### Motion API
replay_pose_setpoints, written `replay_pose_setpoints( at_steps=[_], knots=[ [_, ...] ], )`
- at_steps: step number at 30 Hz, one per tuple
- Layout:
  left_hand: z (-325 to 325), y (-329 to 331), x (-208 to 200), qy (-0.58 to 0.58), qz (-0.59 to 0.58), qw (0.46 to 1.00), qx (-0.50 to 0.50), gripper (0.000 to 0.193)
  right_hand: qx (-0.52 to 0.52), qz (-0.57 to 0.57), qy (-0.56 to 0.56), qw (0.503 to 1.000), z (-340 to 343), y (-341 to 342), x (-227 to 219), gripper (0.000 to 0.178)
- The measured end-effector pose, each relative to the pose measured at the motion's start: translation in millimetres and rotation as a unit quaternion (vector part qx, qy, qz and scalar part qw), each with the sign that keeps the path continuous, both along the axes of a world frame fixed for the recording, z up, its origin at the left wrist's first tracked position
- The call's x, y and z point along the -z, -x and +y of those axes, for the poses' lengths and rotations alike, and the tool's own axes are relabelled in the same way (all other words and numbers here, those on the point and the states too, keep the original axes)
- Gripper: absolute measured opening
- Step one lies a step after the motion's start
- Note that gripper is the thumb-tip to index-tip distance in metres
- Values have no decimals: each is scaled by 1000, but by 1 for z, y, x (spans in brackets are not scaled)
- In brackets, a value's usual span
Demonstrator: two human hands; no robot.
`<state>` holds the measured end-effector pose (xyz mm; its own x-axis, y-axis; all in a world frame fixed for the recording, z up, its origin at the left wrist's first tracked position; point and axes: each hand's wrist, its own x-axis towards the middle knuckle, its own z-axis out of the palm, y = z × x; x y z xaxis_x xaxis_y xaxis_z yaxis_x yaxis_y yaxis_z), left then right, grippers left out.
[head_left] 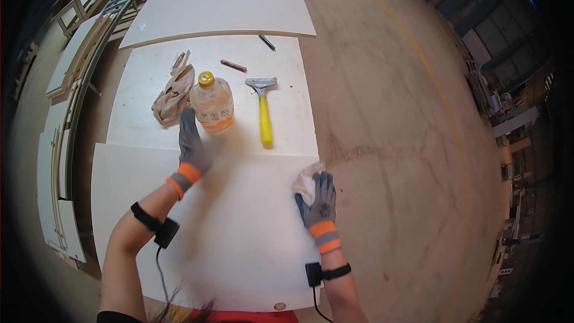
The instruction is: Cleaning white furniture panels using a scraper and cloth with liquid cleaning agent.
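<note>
The right hand (321,200) grips a crumpled pale cloth (306,183) at the white panel's (251,227) right edge, partly hiding it; the cloth's long axis slants away and rightward. The left hand (192,146), blurred, spreads its thumb from its fingers near the bottle (214,107); whether they touch, I cannot tell

One fisheye view is recorded from the wearer's head. The lens is aimed down and forward along the white board (251,221); left hand (194,143) and right hand (321,200) are seen nearby from above, the floor (388,203) at right.
</note>
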<state>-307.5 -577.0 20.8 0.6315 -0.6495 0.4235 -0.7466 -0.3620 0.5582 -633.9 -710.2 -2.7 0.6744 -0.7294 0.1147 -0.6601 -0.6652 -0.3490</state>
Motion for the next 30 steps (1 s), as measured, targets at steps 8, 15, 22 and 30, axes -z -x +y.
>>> replay_pose_setpoints(
  at_steps=[8,15,22,30],
  knots=[
    [52,84,-10,-272,-85,942,179,76,-21,-47,-56,997,-14,-11,-15,63],
    [46,92,-18,-305,-104,930,176,74,-33,-34,-68,997,-12,-1,-11,63],
    [45,92,-21,-270,-71,940,194,75,-40,-10,19,999,-58,-37,2,63],
    [52,96,-12,-288,-116,931,194,74,-28,31,-77,996,88,105,-33,67]
  ],
)
